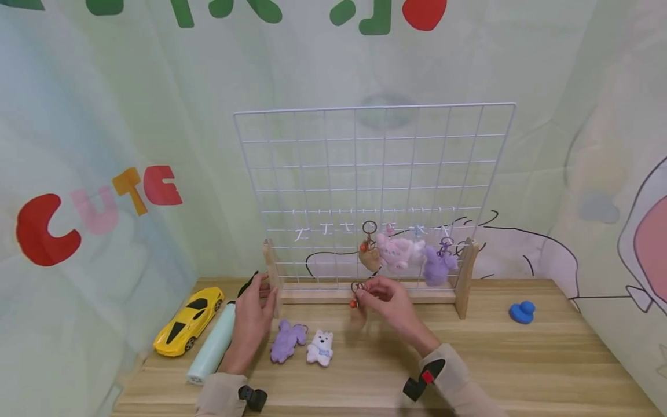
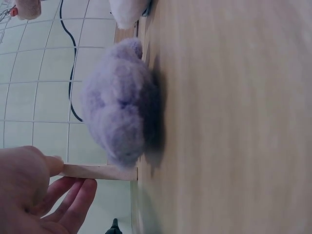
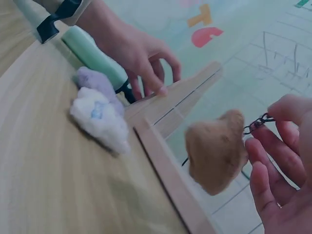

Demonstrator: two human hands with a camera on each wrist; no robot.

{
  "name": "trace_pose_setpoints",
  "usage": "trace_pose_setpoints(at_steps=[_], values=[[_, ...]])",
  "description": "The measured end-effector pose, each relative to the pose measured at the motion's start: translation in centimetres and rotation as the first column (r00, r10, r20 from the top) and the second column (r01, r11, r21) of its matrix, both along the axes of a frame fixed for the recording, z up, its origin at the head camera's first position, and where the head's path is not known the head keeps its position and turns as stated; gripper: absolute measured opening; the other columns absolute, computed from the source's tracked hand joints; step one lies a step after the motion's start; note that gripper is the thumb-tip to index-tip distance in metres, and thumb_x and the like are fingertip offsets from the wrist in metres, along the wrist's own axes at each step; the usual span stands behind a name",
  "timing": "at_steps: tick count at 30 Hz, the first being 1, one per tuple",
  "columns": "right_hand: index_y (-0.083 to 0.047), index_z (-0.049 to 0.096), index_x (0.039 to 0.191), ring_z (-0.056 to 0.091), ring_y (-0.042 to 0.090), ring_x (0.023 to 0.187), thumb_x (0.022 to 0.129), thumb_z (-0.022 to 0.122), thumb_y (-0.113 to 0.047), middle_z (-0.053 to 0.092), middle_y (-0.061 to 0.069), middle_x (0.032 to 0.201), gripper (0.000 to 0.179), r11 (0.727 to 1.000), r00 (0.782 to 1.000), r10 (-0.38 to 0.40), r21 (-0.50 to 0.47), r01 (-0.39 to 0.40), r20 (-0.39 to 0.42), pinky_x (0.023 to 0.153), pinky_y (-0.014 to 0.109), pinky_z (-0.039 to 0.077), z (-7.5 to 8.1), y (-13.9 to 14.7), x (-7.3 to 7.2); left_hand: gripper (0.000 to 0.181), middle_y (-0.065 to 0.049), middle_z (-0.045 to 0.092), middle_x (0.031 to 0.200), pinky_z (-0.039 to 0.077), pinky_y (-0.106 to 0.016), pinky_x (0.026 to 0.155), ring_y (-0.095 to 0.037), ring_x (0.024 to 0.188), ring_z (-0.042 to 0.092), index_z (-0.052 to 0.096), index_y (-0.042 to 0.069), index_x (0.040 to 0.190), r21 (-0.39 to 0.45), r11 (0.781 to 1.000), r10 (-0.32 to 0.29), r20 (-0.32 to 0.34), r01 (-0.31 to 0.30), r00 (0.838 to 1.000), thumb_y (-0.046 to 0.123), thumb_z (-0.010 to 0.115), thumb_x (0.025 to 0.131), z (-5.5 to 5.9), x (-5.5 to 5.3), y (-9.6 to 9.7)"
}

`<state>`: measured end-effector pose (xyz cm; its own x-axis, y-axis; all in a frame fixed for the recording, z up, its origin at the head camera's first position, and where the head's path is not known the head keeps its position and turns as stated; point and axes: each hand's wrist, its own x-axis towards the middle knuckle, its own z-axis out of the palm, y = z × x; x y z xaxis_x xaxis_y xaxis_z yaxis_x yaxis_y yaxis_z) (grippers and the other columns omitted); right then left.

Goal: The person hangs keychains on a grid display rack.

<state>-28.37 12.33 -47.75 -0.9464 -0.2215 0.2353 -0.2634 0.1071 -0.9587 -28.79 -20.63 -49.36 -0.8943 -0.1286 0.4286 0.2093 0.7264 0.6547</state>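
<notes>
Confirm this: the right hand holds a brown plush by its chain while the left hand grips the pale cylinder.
One part is wrong: the left hand grips the wooden upright, not the pale cylinder; the left wrist view shows it. The right hand does hold a brown plush by its chain.

Seven plush charms (image 3: 214, 156) visible; one car (image 1: 189, 322), one cylinder (image 1: 213, 343), one blue toy (image 1: 522, 313), one rack (image 1: 312, 296).

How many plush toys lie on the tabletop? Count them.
2: a purple plush toy and, to its right, a white one, both in front of the wire rack.
</notes>
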Motion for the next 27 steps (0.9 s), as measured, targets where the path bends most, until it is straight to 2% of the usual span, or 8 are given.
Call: trace_pose_setpoints(at_steps=[8, 14, 20, 27], values=[[-0.009, 0.076, 0.107, 0.075, 0.014, 0.091, 0.100, 0.080, -0.027, 0.083, 0.006, 0.105, 0.020, 0.999, 1.000, 0.009, -0.051, -0.010, -0.025, 0.083, 0.025, 0.063, 2.0, -0.8, 0.7, 0.040, -0.024, 0.075, 0.124, 0.068, -0.051, 0.090, -0.039, 0.113, 0.077, 0.057, 0.002, 0.144, 0.007, 1.000, -0.002, 0.012, 0.002, 1.000, 0.012, 0.069, 0.107, 0.1, 0.0, 0.0], [-0.004, 0.074, 0.108, 0.080, 0.014, 0.091, 0.098, 0.083, -0.023, 0.083, 0.010, 0.103, 0.024, 0.994, 0.999, 0.015, -0.108, -0.018, -0.034, 0.087, 0.027, 0.067, 3.4, -1.8, 1.3, 0.040, -0.024, 0.075, 0.122, 0.069, -0.050, 0.089, -0.039, 0.111, 0.078, 0.057, 0.001, 0.144, 0.008, 1.000, -0.005, 0.001, 0.005, 1.000, 0.011, 0.069, 0.107, 0.2, 0.1, 0.1], [0.001, 0.070, 0.113, 0.082, 0.015, 0.091, 0.103, 0.077, -0.019, 0.082, 0.015, 0.106, 0.023, 0.982, 0.996, 0.056, -0.178, -0.067, -0.068, 0.087, 0.031, 0.069, 4.7, -2.4, 1.9, 0.039, -0.025, 0.076, 0.121, 0.069, -0.050, 0.087, -0.040, 0.110, 0.078, 0.058, 0.000, 0.142, 0.004, 1.000, -0.007, -0.015, 0.007, 1.000, 0.011, 0.069, 0.107, 0.1, 0.2, 0.0], [0.002, 0.072, 0.113, 0.081, 0.015, 0.091, 0.104, 0.076, -0.018, 0.080, 0.021, 0.107, 0.022, 0.973, 0.992, 0.042, -0.221, -0.067, -0.115, 0.087, 0.030, 0.069, 5.9, -2.8, 1.8, 0.040, -0.024, 0.075, 0.124, 0.068, -0.050, 0.091, -0.038, 0.113, 0.077, 0.057, 0.003, 0.144, 0.016, 1.000, -0.003, 0.033, 0.002, 0.999, 0.013, 0.068, 0.108, 0.1, 0.0, 0.0]])
